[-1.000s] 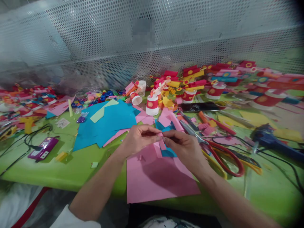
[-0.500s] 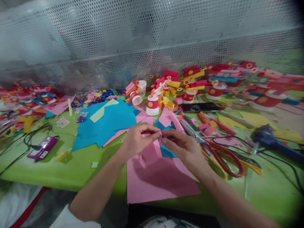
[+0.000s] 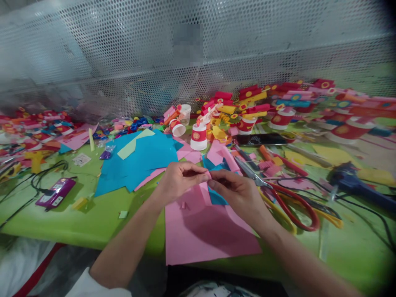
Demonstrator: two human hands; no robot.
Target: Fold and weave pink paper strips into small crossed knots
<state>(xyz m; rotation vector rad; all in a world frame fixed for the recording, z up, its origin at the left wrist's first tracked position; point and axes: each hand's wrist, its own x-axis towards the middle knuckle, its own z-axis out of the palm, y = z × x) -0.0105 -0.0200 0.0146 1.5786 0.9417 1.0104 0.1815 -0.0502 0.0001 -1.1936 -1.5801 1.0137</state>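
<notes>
My left hand [image 3: 182,179] and my right hand [image 3: 233,187] meet above the table, fingertips pinched together. Between them is a small piece of pink paper [image 3: 208,175], mostly covered by the fingers. Below the hands lies a sheet of pink paper [image 3: 213,237], overhanging the table's near edge, with a tiny pink scrap [image 3: 183,205] on it. Blue paper [image 3: 218,197] shows partly under my right hand. Just right of that hand rest scissors with red handles [image 3: 291,210]. Ahead stands an upside-down white cup with a red band [image 3: 199,136] and paper parts on top.
Blue sheets [image 3: 139,161] lie to the left, beyond a purple power strip [image 3: 56,193] with black cables. At the right sits a dark blue glue gun [image 3: 355,185]. A black phone [image 3: 261,140] and several decorated cups [image 3: 282,119] line the back, before a perforated metal panel [image 3: 123,53].
The fingertips have shifted slightly and closed more tightly around the small pink paper. My right hand has edged a little left. The things on the table have stayed put.
</notes>
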